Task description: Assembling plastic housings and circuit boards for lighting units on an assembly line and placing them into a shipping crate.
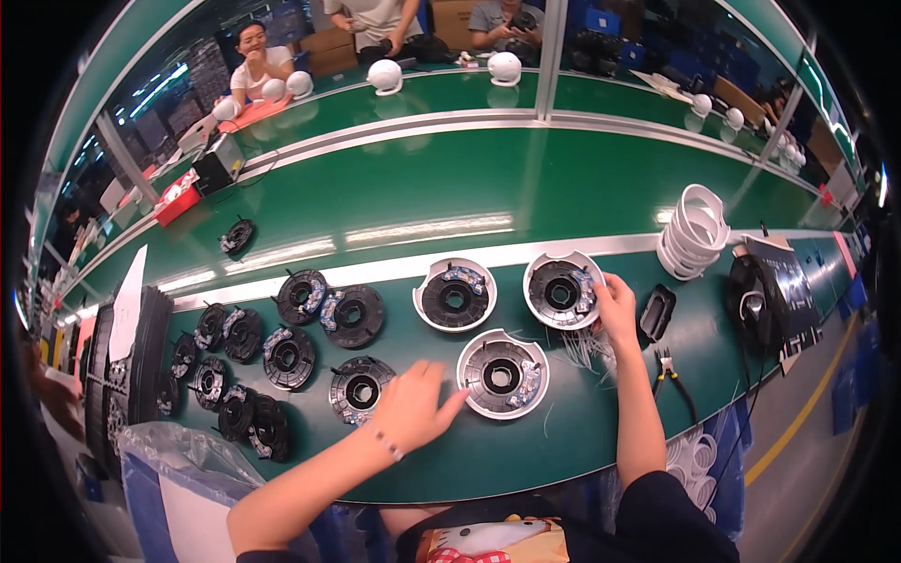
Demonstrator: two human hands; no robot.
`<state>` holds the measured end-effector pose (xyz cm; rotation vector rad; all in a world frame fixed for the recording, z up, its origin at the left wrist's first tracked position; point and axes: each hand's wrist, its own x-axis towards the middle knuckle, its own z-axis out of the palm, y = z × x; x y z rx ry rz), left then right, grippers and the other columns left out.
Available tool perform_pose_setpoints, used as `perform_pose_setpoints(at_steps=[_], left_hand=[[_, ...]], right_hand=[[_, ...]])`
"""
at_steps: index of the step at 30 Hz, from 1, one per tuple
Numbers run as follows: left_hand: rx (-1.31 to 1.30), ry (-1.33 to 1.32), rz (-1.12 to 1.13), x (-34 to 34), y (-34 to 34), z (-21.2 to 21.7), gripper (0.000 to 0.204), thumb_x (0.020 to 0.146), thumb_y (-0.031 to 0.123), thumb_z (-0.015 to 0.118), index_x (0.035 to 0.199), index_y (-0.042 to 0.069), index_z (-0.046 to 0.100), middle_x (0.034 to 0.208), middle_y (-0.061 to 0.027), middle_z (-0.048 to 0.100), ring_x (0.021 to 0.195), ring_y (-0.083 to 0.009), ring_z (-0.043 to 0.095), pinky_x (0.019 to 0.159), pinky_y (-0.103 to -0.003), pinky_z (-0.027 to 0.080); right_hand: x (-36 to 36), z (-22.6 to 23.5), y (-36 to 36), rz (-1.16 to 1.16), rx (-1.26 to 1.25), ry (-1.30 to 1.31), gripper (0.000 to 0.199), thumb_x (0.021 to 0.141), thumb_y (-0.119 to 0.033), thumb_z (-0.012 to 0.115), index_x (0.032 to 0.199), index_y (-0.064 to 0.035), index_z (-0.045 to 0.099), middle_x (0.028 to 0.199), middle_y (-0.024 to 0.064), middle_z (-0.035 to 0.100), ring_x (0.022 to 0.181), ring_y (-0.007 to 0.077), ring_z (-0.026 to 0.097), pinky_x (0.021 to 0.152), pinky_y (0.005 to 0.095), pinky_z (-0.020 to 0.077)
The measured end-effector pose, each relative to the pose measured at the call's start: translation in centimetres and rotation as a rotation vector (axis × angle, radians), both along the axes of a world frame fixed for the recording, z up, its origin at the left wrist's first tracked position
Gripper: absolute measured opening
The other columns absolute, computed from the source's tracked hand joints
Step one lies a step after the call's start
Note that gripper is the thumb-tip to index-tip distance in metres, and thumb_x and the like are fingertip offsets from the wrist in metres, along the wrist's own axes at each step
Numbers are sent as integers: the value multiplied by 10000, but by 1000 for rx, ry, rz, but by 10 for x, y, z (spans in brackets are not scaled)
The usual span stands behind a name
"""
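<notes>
My right hand (615, 311) grips the right rim of a white round housing (532, 302), which holds a black disc with a blue circuit board (584, 293). Below it sits a second white housing (469, 399) with a similar black disc inside. My left hand (413, 405) hovers between this housing and a loose black disc (361, 387), thumb apart from the fingers and nothing in its grasp. A third filled white housing (419, 310) stands behind them. Thin white cable ties (587, 352) lie under my right hand.
Several loose black discs (289, 358) spread over the green bench to the left, beside stacked black trays (141, 338). At the right are stacked white rings (690, 239), a black oblong part (657, 312) and yellow-handled cutters (664, 366). Co-workers sit across a conveyor (394, 188).
</notes>
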<state>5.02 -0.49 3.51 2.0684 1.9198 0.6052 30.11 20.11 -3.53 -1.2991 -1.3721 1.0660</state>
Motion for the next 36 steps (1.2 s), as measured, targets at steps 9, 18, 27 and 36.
perform_pose_setpoints(at_steps=[9, 18, 27, 36], left_hand=[[-588, -258, 56, 10, 77, -34, 399, 773, 312, 568, 963, -36, 523, 747, -145, 621, 525, -185, 605, 531, -300, 499], [-597, -481, 9, 3, 41, -14, 267, 795, 216, 538, 954, 1, 545, 735, -137, 611, 558, -187, 599, 524, -297, 487], [-201, -896, 421, -109, -151, 72, 191, 832, 177, 531, 951, 27, 528, 699, -7, 545, 548, -65, 529, 447, -218, 446], [546, -746, 1723, -186, -487, 79, 232, 831, 313, 535, 795, 84, 538, 551, 12, 512, 389, -59, 461, 337, -182, 348]], right_hand=[[0, 15, -12, 74, -116, 448, 169, 841, -158, 504, 915, -8, 531, 620, 20, 551, 383, 84, 484, 278, 197, 352], [4, 14, -15, 312, -503, 764, 205, 762, -216, 554, 913, -77, 551, 790, 55, 623, 655, 197, 600, 485, 326, 462], [-3, -24, 3, 407, -487, 865, 201, 832, -195, 549, 996, -79, 560, 960, 53, 606, 865, 190, 580, 749, 346, 487], [2, -36, 10, 417, -480, 757, 340, 841, -207, 537, 1141, -57, 486, 1078, 66, 557, 934, 186, 549, 798, 298, 461]])
